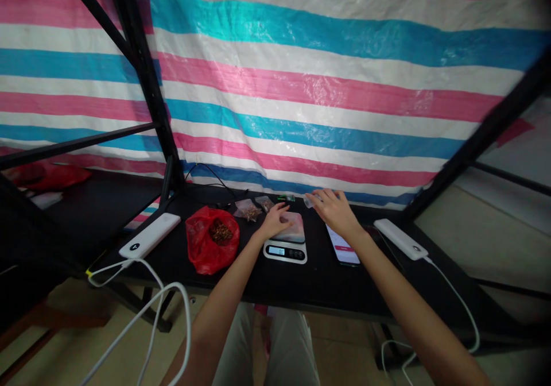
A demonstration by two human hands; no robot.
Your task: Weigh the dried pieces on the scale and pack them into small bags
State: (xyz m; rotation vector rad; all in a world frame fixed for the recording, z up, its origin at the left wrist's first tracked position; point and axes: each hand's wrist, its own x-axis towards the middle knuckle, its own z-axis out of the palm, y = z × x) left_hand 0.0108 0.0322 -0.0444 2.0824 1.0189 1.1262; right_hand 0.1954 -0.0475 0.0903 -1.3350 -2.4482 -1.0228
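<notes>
A small digital kitchen scale (286, 250) sits on the black table (267, 282), its display lit. My left hand (275, 219) rests at the scale's platform, fingers loosely spread; whether it holds anything is unclear. My right hand (331, 207) lies farther right, its fingers around a small clear object (308, 201). Left of the scale lies an open red plastic bag (210, 238) with brown pieces inside. Two small clear bags (253, 208) of brown bits lie behind the scale.
A phone (343, 248) with a lit screen lies right of the scale. White power banks (149, 235) (400, 239) with white cables sit at both table ends. Black frame posts (142, 76) rise at the left and right. A striped tarp (327, 76) hangs behind.
</notes>
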